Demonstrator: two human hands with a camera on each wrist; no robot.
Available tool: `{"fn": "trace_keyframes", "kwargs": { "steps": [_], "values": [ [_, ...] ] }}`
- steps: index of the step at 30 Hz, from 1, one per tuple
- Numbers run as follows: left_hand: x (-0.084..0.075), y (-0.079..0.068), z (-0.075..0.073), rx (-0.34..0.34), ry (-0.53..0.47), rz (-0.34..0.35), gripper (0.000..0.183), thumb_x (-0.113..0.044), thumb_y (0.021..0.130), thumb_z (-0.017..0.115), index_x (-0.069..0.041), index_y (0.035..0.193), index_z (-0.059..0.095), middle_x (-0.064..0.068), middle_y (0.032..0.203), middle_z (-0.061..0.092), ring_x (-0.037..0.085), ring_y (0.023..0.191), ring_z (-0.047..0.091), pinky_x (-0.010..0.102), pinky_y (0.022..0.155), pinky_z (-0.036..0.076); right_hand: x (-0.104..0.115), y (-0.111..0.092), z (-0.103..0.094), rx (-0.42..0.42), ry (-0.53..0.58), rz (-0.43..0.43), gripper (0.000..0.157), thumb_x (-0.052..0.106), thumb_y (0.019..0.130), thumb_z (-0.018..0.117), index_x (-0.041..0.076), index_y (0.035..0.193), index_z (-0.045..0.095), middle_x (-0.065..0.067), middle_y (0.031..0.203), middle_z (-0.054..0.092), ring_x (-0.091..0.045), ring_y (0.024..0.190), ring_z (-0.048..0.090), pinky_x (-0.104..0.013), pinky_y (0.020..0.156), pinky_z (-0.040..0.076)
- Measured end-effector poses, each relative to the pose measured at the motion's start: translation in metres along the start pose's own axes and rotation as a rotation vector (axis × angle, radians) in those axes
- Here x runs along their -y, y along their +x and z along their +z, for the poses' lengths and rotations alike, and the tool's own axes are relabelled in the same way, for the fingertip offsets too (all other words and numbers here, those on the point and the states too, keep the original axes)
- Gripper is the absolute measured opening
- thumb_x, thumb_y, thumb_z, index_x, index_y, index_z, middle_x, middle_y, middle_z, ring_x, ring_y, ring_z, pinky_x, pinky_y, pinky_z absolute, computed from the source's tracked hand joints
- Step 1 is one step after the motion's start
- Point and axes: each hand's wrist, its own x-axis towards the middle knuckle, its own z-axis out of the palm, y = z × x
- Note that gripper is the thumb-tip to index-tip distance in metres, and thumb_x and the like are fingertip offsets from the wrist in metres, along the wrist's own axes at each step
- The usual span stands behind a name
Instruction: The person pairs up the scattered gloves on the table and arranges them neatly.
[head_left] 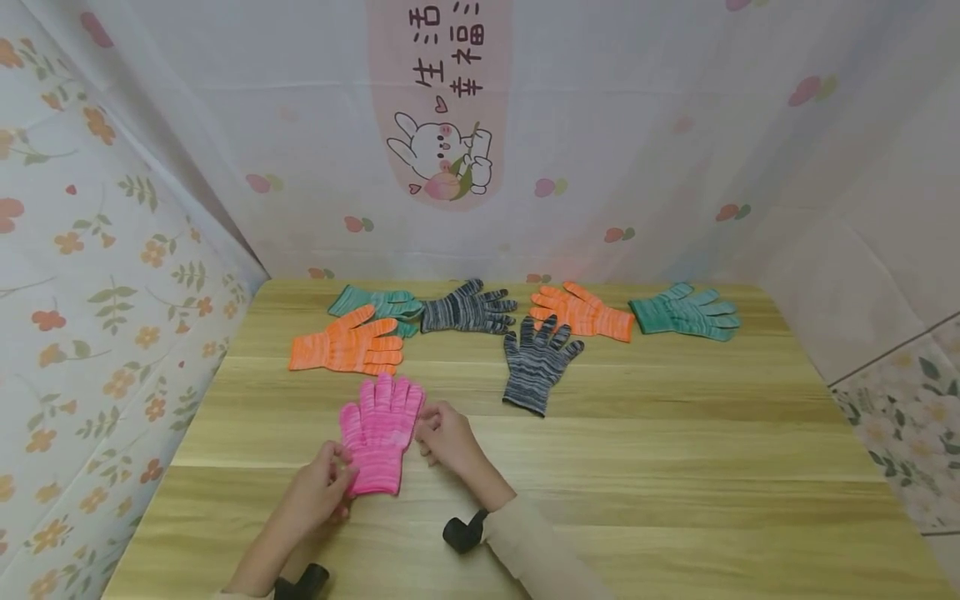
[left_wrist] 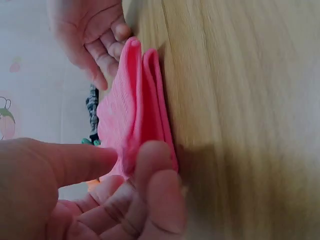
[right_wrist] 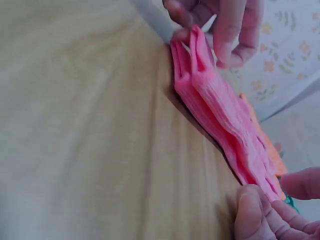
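Note:
Two pink knitted gloves [head_left: 382, 433] lie stacked on the table, fingers pointing away; both layers show at the cuffs [left_wrist: 145, 95] in the left wrist view. My left hand [head_left: 318, 487] pinches the cuff's left corner between thumb and finger. At the opposite edge is my right hand [head_left: 447, 437], its loosely bent fingers [right_wrist: 250, 205] touching or almost touching the side of the stack. A gap shows between that hand's thumb and fingers in the right wrist view. Just beyond the pink fingertips lies an orange glove [head_left: 345, 343].
Along the back lie a green glove [head_left: 375, 302] partly under the orange one, a grey striped glove [head_left: 465, 308], another orange glove [head_left: 581, 312] and another green glove [head_left: 686, 312]. A second grey glove [head_left: 536, 367] lies nearer. Patterned cloth [head_left: 637, 150] hangs behind the wooden table [head_left: 675, 467].

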Motion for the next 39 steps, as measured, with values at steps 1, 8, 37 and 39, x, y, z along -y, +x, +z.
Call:
{"fn": "trace_keyframes", "kwargs": {
  "steps": [1, 8, 37, 39],
  "values": [
    [-0.001, 0.0, -0.001, -0.002, 0.037, 0.012, 0.015, -0.011, 0.093, 0.052, -0.003, 0.105, 0.046, 0.005, 0.067, 0.052, 0.015, 0.05, 0.053, 0.025, 0.044, 0.046, 0.001, 0.002, 0.001, -0.008, 0.003, 0.016, 0.024, 0.009, 0.09, 0.056, -0.005, 0.11, 0.054, -0.009, 0.072, 0.061, -0.012, 0.049, 0.053, -0.024, 0.043, 0.049],
    [0.0, 0.011, -0.011, -0.04, 0.252, 0.056, 0.023, -0.019, 0.094, 0.051, 0.003, 0.097, 0.045, 0.004, 0.068, 0.049, 0.015, 0.059, 0.045, 0.026, 0.051, 0.037, 0.006, 0.018, 0.0, -0.051, -0.172, 0.113, 0.018, 0.022, 0.087, 0.061, 0.005, 0.082, 0.065, 0.001, 0.047, 0.052, -0.007, 0.032, 0.047, -0.025, 0.035, 0.047],
    [-0.004, 0.043, -0.014, -0.1, 0.214, 0.067, 0.012, -0.01, 0.089, 0.051, 0.002, 0.09, 0.05, 0.01, 0.074, 0.055, 0.018, 0.064, 0.051, 0.028, 0.054, 0.042, 0.003, 0.029, -0.011, 0.056, 0.029, 0.225, 0.018, 0.013, 0.084, 0.065, 0.004, 0.071, 0.059, -0.002, 0.043, 0.051, -0.01, 0.032, 0.05, -0.024, 0.034, 0.046],
    [-0.01, 0.043, -0.008, -0.15, 0.296, 0.157, 0.017, -0.01, 0.088, 0.054, 0.005, 0.097, 0.051, 0.015, 0.085, 0.055, 0.025, 0.077, 0.053, 0.034, 0.063, 0.048, 0.003, 0.029, -0.012, 0.066, 0.03, 0.22, 0.019, 0.013, 0.084, 0.065, 0.004, 0.069, 0.057, -0.002, 0.043, 0.052, -0.01, 0.032, 0.05, -0.024, 0.034, 0.046]
  ]
}}
